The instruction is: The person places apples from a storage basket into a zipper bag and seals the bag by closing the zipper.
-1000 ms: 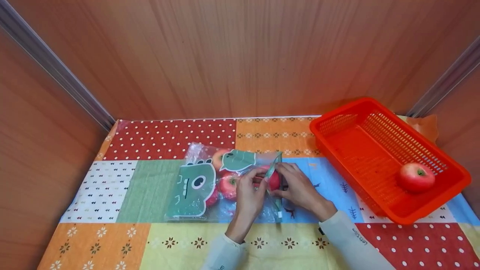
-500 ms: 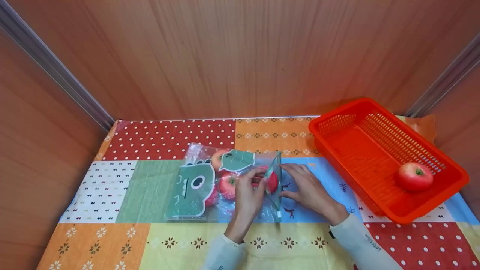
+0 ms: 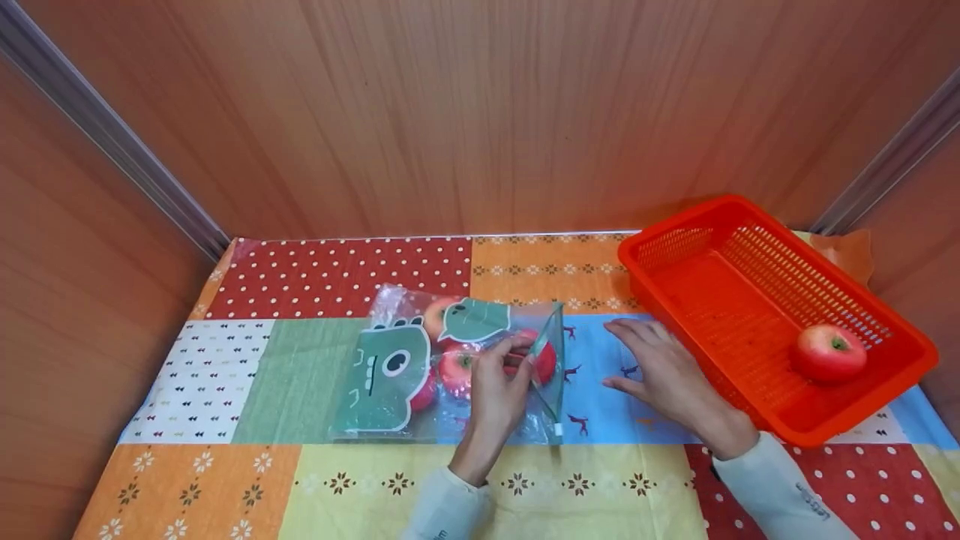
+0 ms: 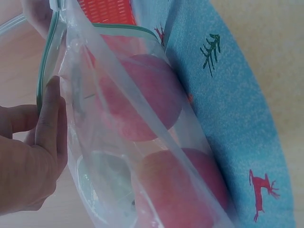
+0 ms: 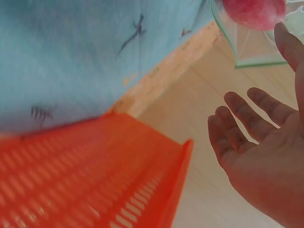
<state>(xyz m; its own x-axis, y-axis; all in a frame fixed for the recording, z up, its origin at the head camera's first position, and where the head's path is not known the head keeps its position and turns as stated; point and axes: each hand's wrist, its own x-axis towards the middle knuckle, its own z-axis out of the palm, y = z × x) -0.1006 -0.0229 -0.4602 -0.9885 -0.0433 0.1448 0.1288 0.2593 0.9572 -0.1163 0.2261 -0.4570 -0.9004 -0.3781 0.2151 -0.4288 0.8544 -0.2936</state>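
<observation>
A clear zip bag (image 3: 382,382) with a green dinosaur print lies flat on the cloth, its zip edge facing right. Several red apples (image 3: 455,369) are inside it, also visible through the plastic as an apple (image 4: 142,97) in the left wrist view. My left hand (image 3: 496,390) pinches the upper lip of the bag's mouth and lifts it, so the mouth gapes. Between the bag and the basket, my right hand (image 3: 671,379) hovers with fingers spread and holds nothing. In the right wrist view its fingers (image 5: 242,111) are loosely extended.
An orange-red plastic basket (image 3: 720,300) stands at the right with one apple (image 3: 829,352) in it. A patchwork cloth (image 3: 360,487) covers the table. Wood-grain panels (image 3: 450,120) enclose the back and sides.
My right hand has let go of the bag's mouth and moved right towards the basket. My left hand keeps its pinch in the same place.
</observation>
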